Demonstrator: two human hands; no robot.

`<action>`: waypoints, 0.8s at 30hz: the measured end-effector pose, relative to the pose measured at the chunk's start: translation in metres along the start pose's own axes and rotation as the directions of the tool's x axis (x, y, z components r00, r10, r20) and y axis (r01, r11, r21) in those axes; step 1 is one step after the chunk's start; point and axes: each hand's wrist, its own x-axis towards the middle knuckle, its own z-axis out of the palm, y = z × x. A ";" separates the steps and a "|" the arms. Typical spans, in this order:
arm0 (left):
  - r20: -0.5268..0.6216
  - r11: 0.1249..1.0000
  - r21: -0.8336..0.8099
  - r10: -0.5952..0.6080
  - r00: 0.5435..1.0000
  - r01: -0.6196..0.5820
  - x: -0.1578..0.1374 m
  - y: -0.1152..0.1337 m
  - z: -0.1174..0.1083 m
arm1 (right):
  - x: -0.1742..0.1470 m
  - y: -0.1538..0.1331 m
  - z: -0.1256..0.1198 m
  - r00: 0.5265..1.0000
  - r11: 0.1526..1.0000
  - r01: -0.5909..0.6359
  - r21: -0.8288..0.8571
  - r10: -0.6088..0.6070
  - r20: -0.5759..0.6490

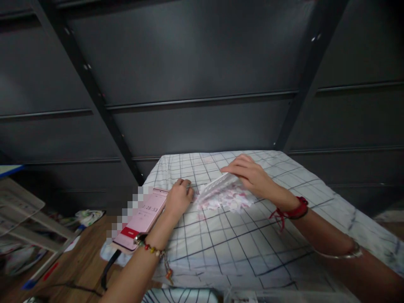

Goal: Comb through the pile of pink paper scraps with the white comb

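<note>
My right hand [248, 174] is closed on the upper edge of a thin white sheet with a row of slots [217, 184]. The sheet leans at a tilt over a loose pile of small pink and white paper-like pieces [233, 200], and its lower left edge is down by the pile. My left hand [179, 195] rests on the checked cloth just left of the pile. Its fingers are curled in, and whatever may be between them is too small to make out. Beside that hand lies a pink phone [142, 219] with a timer on its screen.
A white cloth with dark grid lines [227, 248] covers the surface. Dark panels [202, 63] rise behind it. A clear container [284, 296] shows at the bottom edge. On the left stand a pale frame [34, 223] and a wooden floor [78, 256] with a dark cable.
</note>
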 end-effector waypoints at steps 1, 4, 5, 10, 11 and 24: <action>-0.001 1.000 0.009 -0.005 1.000 0.005 0.000 0.000 0.001 | -0.001 -0.006 -0.001 0.999 1.000 0.025 -0.012 -0.025 0.021; -0.012 1.000 0.030 -0.009 1.000 0.010 0.001 -0.001 0.001 | -0.006 -0.027 -0.010 0.996 0.982 0.081 -0.169 -0.074 0.043; -0.011 0.999 0.034 -0.011 1.000 0.012 0.001 0.000 0.001 | -0.008 -0.034 -0.013 0.995 0.970 0.098 -0.223 -0.089 0.049; 0.039 0.998 0.049 -0.049 0.998 0.047 -0.002 0.005 -0.006 | -0.017 -0.055 -0.027 0.993 0.935 0.092 -0.343 -0.060 0.103; 0.044 0.997 0.055 -0.054 0.998 0.052 -0.003 0.006 -0.007 | -0.018 -0.058 -0.027 0.992 0.930 0.089 -0.358 -0.052 0.111; 0.083 0.995 0.064 -0.075 0.994 0.070 -0.009 0.007 -0.014 | -0.020 -0.074 -0.031 0.991 0.909 0.092 -0.407 -0.045 0.124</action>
